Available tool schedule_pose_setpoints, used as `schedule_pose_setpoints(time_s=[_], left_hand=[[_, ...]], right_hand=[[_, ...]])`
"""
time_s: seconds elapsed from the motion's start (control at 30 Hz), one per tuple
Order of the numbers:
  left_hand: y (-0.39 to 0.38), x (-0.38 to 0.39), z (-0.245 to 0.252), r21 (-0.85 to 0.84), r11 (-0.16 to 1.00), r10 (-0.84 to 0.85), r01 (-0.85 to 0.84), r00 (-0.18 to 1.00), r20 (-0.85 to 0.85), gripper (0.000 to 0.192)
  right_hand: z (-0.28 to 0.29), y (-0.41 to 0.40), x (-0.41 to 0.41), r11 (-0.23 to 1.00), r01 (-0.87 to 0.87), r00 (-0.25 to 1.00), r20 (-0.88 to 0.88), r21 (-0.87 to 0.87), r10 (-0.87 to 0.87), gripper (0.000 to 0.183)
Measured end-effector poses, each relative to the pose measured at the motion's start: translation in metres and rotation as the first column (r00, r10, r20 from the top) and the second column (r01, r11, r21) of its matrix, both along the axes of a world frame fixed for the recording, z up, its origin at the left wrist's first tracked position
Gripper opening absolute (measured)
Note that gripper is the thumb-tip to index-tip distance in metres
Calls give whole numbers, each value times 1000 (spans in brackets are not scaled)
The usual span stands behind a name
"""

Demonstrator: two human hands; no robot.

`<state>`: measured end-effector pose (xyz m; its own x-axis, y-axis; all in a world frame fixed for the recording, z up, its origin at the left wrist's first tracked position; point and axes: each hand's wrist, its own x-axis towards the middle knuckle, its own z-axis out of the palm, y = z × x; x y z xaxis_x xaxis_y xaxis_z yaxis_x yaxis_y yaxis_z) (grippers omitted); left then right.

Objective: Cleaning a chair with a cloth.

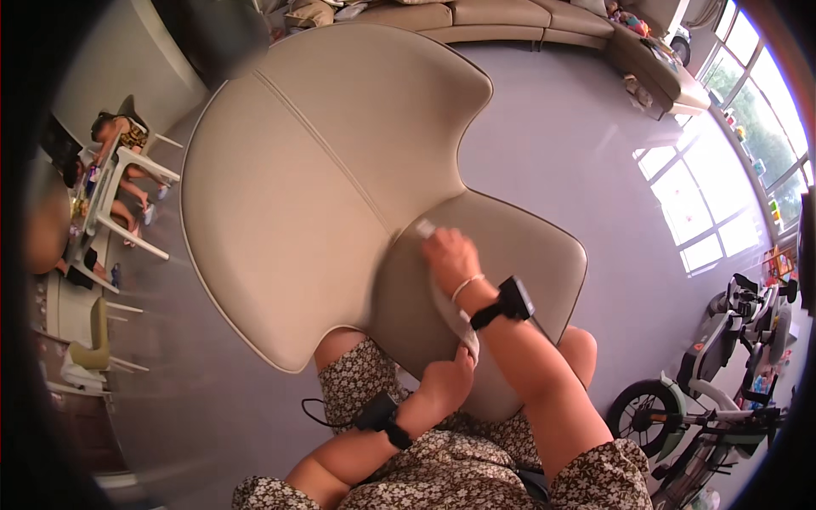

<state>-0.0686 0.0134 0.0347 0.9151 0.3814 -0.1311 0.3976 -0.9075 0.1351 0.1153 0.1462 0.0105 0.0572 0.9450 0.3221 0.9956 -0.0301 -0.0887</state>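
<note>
A beige leather-look upholstered chair shell [287,191] fills the middle of the view. Its smaller curved section [529,255] lies over my knees, and the larger one, with a stitched double seam, spreads up and to the left. My right hand [451,255], slightly blurred, presses a pale cloth [456,313] against the smaller section, close to the crease between the two. White material pokes out past its fingers. Lower down, my left hand [449,379] grips the other end of that cloth near the shell's lower part. Both wrists carry black strapped devices.
Beyond the shell stands a tan sectional sofa [497,16]. Balance-style electric bike [688,395] parts stand at right, near large windows [752,95]. On the left, people sit at a table among white-legged chairs [137,162]. Grey floor [535,127] surrounds me.
</note>
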Motion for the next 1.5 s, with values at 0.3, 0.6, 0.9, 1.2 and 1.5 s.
schedule_pose_setpoints(time_s=[0.3, 0.6, 0.9, 1.2, 1.5], left_hand=[[9, 1, -2, 60, 998, -20, 18, 999, 49, 52], [4, -5, -19, -19, 1000, -21, 23, 993, 117, 45], [16, -2, -14, 27, 998, 54, -60, 985, 163, 15], [31, 27, -8, 93, 989, 92, -118, 965, 246, 23], [23, 8, -3, -128, 991, 93, -40, 892, 442, 21]], right_hand=[[-28, -125, 111, 727, 663, 745, -58, 177, -665, 28], [-76, -15, -28, 937, -327, 788, -512, 121, 341, 20], [-8, 50, 1, 968, -249, 968, -14, 23, 249, 20], [-27, -68, 151, 766, 642, 765, 30, 44, -643, 27], [7, -176, 21, 770, 585, 804, 307, -256, -509, 22]])
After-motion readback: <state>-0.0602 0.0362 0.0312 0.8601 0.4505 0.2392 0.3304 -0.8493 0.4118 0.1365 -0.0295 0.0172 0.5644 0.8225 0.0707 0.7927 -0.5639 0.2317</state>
